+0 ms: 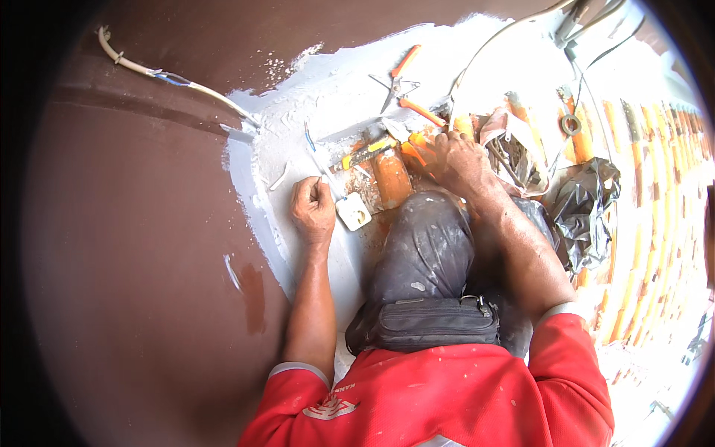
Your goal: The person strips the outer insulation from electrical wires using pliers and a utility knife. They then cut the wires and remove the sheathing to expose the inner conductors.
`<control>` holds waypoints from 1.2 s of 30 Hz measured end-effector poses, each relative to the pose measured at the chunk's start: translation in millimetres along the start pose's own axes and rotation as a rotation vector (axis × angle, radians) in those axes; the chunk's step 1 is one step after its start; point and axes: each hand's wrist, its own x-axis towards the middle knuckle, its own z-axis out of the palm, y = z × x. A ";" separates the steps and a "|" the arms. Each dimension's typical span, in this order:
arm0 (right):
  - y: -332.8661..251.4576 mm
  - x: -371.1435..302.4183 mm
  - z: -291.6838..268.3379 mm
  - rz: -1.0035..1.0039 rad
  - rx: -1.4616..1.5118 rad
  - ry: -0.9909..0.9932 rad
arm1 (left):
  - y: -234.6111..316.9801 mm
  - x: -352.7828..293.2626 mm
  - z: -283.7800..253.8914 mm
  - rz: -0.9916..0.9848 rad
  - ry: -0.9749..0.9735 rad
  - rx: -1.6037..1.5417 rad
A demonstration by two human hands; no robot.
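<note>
My left hand (313,211) is closed, thumb against the curled fingers, just left of a square white wall socket (353,211). Whatever it may pinch is too small to make out. A short white cable (322,164) with a blue wire at its end runs past this hand toward the socket. Farther right, my right hand (463,162) reaches down over an orange-handled tool (419,152), its fingertips mostly hidden. Left of that tool lies a yellow and black utility knife (369,153). Beyond it rest pliers with orange handles (401,88), jaws apart.
At the left, a brown wall (141,246) meets a grey-white coated strip; a cable (201,89) sticks out there. Right of my right hand are an open bag (514,145), a black plastic bag (588,212) and a tape roll (570,124). Orange roof tiles (640,231) stretch rightward.
</note>
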 end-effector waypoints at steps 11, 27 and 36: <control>-33.6 -68.3 -44.3 -0.196 0.149 -0.037 | -34.8 -7.8 8.6 -0.070 -0.015 -0.032; 51.8 -98.6 -57.7 0.139 0.445 -0.015 | -12.2 -4.3 3.6 -0.070 0.017 -0.040; 8.2 -55.0 -51.0 -0.076 0.356 -0.140 | -1.4 -2.0 -4.0 -0.064 0.037 -0.117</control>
